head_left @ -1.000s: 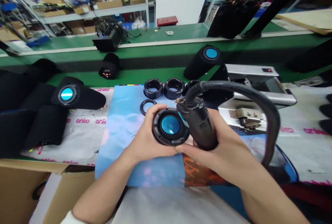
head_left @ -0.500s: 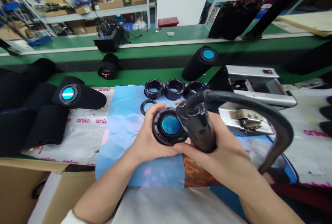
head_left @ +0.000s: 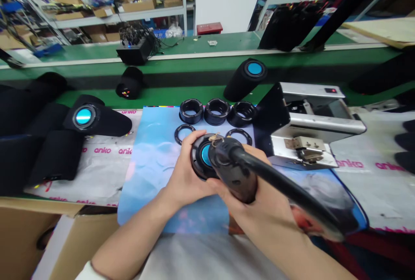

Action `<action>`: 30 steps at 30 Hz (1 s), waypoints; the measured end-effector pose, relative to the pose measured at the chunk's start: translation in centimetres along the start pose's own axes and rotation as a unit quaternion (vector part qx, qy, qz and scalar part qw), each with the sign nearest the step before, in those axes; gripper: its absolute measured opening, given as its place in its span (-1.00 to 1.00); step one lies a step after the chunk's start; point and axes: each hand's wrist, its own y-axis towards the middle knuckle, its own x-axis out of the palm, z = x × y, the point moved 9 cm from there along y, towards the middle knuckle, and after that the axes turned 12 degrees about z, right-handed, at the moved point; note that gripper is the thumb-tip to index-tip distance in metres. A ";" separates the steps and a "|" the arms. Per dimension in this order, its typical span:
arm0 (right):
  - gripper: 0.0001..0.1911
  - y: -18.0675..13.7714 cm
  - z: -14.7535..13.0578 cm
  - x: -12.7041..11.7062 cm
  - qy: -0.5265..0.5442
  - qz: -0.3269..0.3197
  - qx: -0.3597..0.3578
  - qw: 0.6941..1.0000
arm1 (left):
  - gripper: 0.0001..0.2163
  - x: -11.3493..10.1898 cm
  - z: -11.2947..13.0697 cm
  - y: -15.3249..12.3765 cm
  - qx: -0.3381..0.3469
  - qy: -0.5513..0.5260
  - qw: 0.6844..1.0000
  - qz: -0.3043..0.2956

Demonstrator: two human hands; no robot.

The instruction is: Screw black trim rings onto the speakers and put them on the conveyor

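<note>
My left hand (head_left: 186,176) is wrapped round the near side of a round black speaker (head_left: 197,159). The speaker's end faces up, with a black ring about a shiny blue disc. In my right hand (head_left: 266,197) is a black electric screwdriver (head_left: 238,180), its thick cable curving off to the right. The screwdriver leans over the right part of the speaker's end and covers part of the disc. Its tip is hidden beneath its body. My right thumb lies close to the speaker's lower edge. Just beyond my hands are two thin black rings, the left ring (head_left: 184,134) and the right ring (head_left: 241,134).
Thick black rings (head_left: 216,112) stand in a row on the blue mat (head_left: 152,150). To the right is a metal screw-feeding machine (head_left: 319,130). Black cylindrical speakers lie left, one with a blue end (head_left: 83,117); another speaker (head_left: 241,83) rests behind the rings.
The screwdriver has shifted left and nearer, covering more of the blue disc. Its cable has swung down to the right, uncovering the right thin ring. My left hand keeps its hold.
</note>
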 end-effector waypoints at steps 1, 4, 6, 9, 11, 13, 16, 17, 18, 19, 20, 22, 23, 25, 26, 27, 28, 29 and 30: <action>-0.43 0.1 0.1 0.0 0.008 -0.007 0.022 1.000 | -0.01 0.0 0.1 0.0 0.004 0.001 1.000 -0.003; -0.48 1.0 -0.3 0.1 0.054 -0.045 0.029 0.997 | -0.02 -0.4 0.4 0.2 0.008 0.023 1.000 -0.019; -0.45 1.8 -0.1 0.2 0.063 -0.081 0.026 0.994 | -0.03 -0.5 0.5 0.4 -0.001 0.044 0.998 -0.037; -0.43 2.6 1.1 0.0 0.044 -0.121 0.040 0.991 | -0.06 -0.4 0.9 0.6 -0.012 0.041 0.998 -0.055; -0.41 2.9 1.8 -0.5 0.027 -0.116 0.041 0.992 | -0.10 -0.3 1.3 0.7 -0.006 0.027 0.998 -0.056; -0.38 3.3 2.2 -0.9 0.006 -0.102 0.038 0.994 | -0.12 -0.2 1.6 0.9 0.004 0.018 0.998 -0.054; -0.46 3.8 1.8 -0.7 0.023 -0.111 0.034 0.993 | -0.10 -0.1 1.6 1.0 0.010 0.024 0.998 -0.053; -0.49 4.0 1.4 -0.5 0.040 -0.123 0.034 0.991 | -0.09 -0.2 1.5 1.0 0.010 0.029 0.998 -0.054; -0.51 4.2 1.1 -0.3 0.056 -0.131 0.035 0.989 | -0.07 -0.2 1.4 1.1 0.012 0.035 0.998 -0.054; -0.49 4.4 0.9 -0.3 0.066 -0.136 0.038 0.988 | -0.04 -0.2 1.3 1.1 0.015 0.040 0.998 -0.054; -0.46 4.5 0.8 -0.1 0.069 -0.144 0.045 0.986 | -0.03 -0.3 1.3 1.1 0.020 0.045 0.997 -0.054; -0.40 4.6 1.0 0.0 0.071 -0.151 0.055 0.984 | 0.00 -0.3 1.3 1.1 0.030 0.054 0.997 -0.055; -0.37 4.7 1.0 0.0 0.076 -0.148 0.054 0.985 | 0.00 -0.3 1.2 1.1 0.032 0.059 0.996 -0.054; -0.33 4.9 1.2 -0.2 0.083 -0.129 0.046 0.987 | 0.01 -0.3 1.3 1.1 0.035 0.061 0.996 -0.054; -0.33 4.9 1.3 -0.3 0.083 -0.116 0.043 0.989 | 0.01 -0.3 1.3 1.1 0.035 0.060 0.996 -0.054; -0.33 4.9 1.4 -0.4 0.081 -0.107 0.041 0.990 | 0.01 -0.2 1.3 1.1 0.034 0.056 0.996 -0.056; -0.33 4.8 1.6 -0.5 0.079 -0.103 0.042 0.991 | 0.00 -0.2 1.3 1.0 0.033 0.052 0.996 -0.057; -0.32 4.7 1.7 -0.4 0.077 -0.103 0.047 0.991 | -0.01 -0.2 1.3 1.0 0.032 0.051 0.997 -0.058; -0.29 4.6 1.8 -0.3 0.076 -0.108 0.054 0.990 | -0.01 -0.2 1.2 0.9 0.030 0.053 0.997 -0.055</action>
